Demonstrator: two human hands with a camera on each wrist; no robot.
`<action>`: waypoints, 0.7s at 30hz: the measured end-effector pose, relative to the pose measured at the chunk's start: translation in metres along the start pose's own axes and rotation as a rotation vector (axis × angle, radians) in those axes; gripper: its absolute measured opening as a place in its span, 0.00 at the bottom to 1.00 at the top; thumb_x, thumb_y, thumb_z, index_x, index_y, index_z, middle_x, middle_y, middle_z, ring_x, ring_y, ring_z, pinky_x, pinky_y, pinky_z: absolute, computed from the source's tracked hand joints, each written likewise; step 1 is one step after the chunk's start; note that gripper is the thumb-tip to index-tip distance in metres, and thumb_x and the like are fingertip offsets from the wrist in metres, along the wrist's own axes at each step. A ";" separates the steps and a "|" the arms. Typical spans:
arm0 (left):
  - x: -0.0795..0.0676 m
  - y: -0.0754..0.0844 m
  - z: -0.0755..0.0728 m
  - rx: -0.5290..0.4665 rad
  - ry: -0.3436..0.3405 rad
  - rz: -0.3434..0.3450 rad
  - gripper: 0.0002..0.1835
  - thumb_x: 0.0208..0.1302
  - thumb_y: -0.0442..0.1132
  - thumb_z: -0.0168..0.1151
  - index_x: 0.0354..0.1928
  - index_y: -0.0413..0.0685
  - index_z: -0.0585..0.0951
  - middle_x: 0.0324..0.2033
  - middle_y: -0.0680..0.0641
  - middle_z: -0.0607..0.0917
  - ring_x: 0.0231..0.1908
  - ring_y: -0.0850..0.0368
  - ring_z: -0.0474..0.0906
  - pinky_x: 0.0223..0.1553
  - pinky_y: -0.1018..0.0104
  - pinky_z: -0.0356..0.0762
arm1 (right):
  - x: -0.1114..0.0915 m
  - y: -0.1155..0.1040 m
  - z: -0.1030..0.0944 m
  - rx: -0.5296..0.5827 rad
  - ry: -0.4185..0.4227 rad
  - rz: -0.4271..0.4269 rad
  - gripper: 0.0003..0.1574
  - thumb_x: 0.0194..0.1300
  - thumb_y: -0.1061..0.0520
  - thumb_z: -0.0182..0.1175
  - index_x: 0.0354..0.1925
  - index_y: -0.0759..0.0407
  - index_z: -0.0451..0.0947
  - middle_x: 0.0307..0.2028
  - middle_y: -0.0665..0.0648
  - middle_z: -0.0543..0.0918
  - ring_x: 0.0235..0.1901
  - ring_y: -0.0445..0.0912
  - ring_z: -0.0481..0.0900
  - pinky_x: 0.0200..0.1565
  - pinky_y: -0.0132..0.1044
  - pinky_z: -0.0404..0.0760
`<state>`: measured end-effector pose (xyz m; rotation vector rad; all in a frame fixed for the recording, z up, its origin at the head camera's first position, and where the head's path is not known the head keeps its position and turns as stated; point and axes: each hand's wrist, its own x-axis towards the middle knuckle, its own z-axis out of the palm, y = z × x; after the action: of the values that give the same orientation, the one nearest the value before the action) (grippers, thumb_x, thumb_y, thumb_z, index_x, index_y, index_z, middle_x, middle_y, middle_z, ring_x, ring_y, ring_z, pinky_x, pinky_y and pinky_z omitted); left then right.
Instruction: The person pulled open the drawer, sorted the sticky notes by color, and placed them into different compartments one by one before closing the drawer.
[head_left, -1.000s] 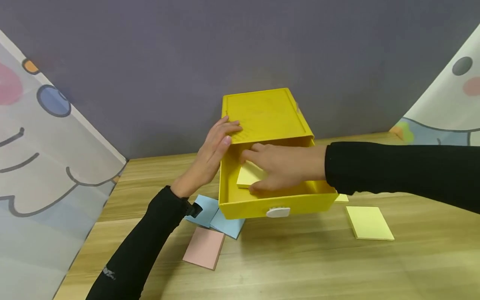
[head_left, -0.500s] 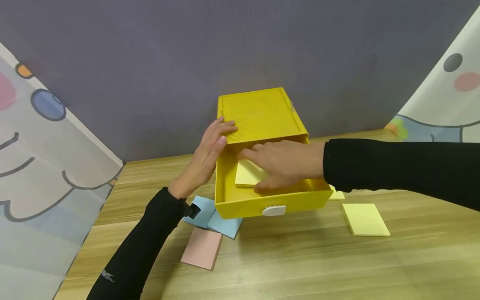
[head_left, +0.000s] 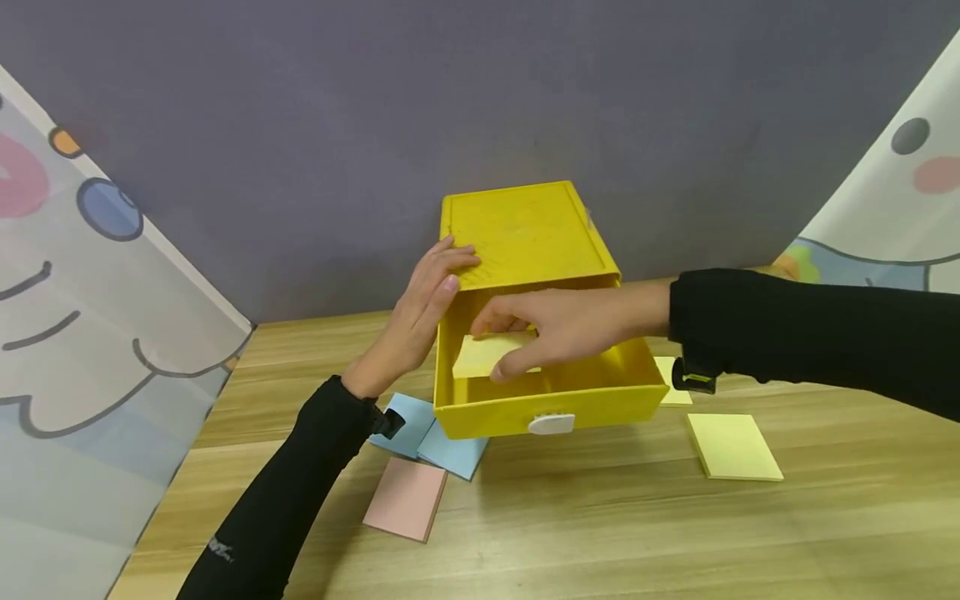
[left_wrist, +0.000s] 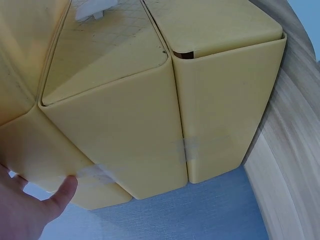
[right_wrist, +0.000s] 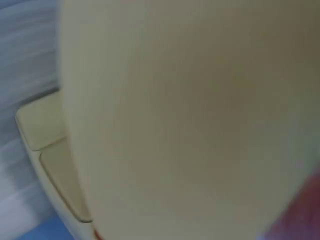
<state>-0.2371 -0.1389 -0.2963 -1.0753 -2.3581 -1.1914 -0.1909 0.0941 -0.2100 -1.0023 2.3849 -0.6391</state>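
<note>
A yellow drawer (head_left: 480, 417) with a white handle is pulled out of the yellow drawer box (head_left: 532, 229) in the head view. My right hand (head_left: 581, 321) reaches over it and pinches a pale yellow sticky note pad (head_left: 476, 358) between thumb and fingers, partly hiding it. The pad is tilted above the drawer floor. My left hand (head_left: 420, 312) rests against the box's top left edge with its fingers extended. In the left wrist view that hand (left_wrist: 30, 210) lies along the box's side. A blurred yellow surface (right_wrist: 190, 100) fills most of the right wrist view.
Two blue sticky note pads (head_left: 453, 450) and a pink pad (head_left: 405, 498) lie left of the drawer on the wooden table (head_left: 600, 533). To its right lie a yellow pad (head_left: 735, 446) and another (head_left: 673, 392), partly covered. A grey wall (head_left: 337, 167) stands behind.
My right hand has gripped the yellow pad and raised it off the drawer floor, tilting it; the right wrist has moved slightly right. My left hand stays on the box.
</note>
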 end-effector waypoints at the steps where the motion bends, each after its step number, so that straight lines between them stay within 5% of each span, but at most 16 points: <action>1: 0.000 0.000 0.000 0.000 0.002 0.000 0.30 0.82 0.58 0.31 0.68 0.50 0.72 0.73 0.48 0.69 0.82 0.56 0.46 0.83 0.45 0.43 | 0.002 0.000 0.001 -0.033 0.004 -0.009 0.38 0.66 0.41 0.63 0.69 0.52 0.68 0.69 0.52 0.75 0.70 0.50 0.71 0.74 0.51 0.68; 10: -0.001 0.000 0.000 0.001 0.013 -0.004 0.31 0.82 0.59 0.30 0.68 0.49 0.72 0.73 0.47 0.69 0.81 0.56 0.46 0.83 0.46 0.43 | 0.009 0.005 0.011 -0.267 0.096 -0.038 0.35 0.69 0.44 0.63 0.68 0.54 0.68 0.66 0.57 0.76 0.67 0.52 0.73 0.71 0.50 0.73; 21: 0.001 -0.002 0.002 -0.002 0.014 0.000 0.33 0.81 0.61 0.29 0.68 0.48 0.72 0.73 0.47 0.69 0.82 0.56 0.46 0.83 0.46 0.43 | 0.013 0.010 0.007 -0.124 0.126 -0.024 0.33 0.76 0.41 0.54 0.70 0.56 0.68 0.68 0.54 0.77 0.66 0.50 0.75 0.70 0.49 0.74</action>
<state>-0.2389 -0.1377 -0.2985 -1.0650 -2.3468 -1.1976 -0.1995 0.0890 -0.2245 -1.0727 2.5533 -0.5843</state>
